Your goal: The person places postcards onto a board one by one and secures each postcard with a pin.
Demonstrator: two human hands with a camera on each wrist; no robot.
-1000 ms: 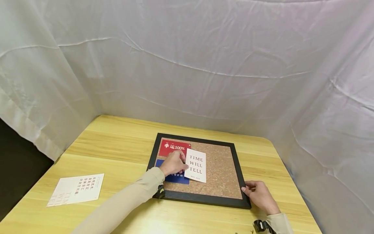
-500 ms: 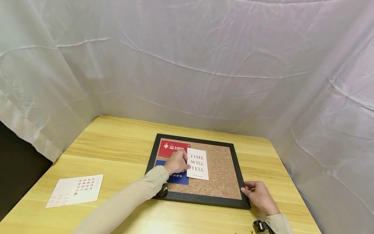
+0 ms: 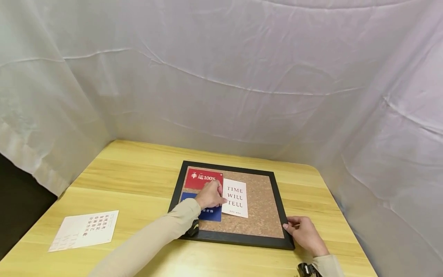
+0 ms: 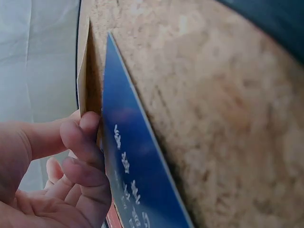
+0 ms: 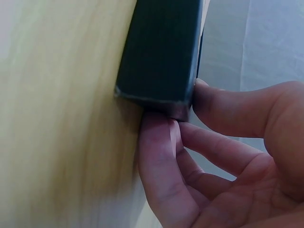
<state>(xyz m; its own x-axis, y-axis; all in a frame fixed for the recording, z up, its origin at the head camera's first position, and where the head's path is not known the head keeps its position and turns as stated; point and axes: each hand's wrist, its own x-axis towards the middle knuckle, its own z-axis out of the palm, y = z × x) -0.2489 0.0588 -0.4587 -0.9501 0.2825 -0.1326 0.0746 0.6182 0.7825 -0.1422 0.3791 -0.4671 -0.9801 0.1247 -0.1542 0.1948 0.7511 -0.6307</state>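
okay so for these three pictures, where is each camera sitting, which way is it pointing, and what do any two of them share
Head: on the person's head, looking forward and down at the table and cork board; both sleeved arms show.
Left wrist: at the left hand, facing the blue card; fingers show.
Right wrist: at the right hand, facing the board's black frame.
Shared: head and right wrist both show that frame corner held.

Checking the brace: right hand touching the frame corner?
Touching. Right wrist view shows right hand thumb and finger pinching the black frame at its corner.
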